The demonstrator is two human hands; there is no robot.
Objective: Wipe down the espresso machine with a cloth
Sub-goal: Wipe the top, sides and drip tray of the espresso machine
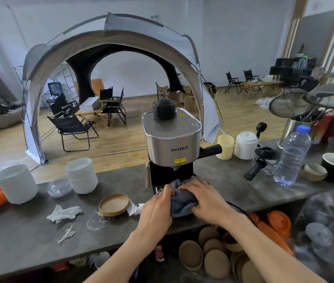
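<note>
Brushed-steel espresso machine [173, 144], boxy with rounded corners, lettered PETRUS, yellow sticker below, round black cap on top, standing on a mottled grey worktop [29, 231]. Soft grey cloth [182, 203] bunched at its base, left hand [156, 211] and right hand [205, 197] both gripping it, fingers curled round the folds. Crumpled white tissue [64, 213] and shallow round wooden lid [114, 204] just left.

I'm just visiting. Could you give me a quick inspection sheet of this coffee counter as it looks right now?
Surface: grey counter, crowded.
Job's things: espresso machine upright; grey cloth bunched at its base.
Clutter: torn tissue, white cup stacks, wooden lid, water bottle, portafilter.
Hands: left hand and right hand both grip the cloth.
Cables: black cord runs off the counter's near edge.
Surroundings: tent, folding chairs, wooden floor.
</note>
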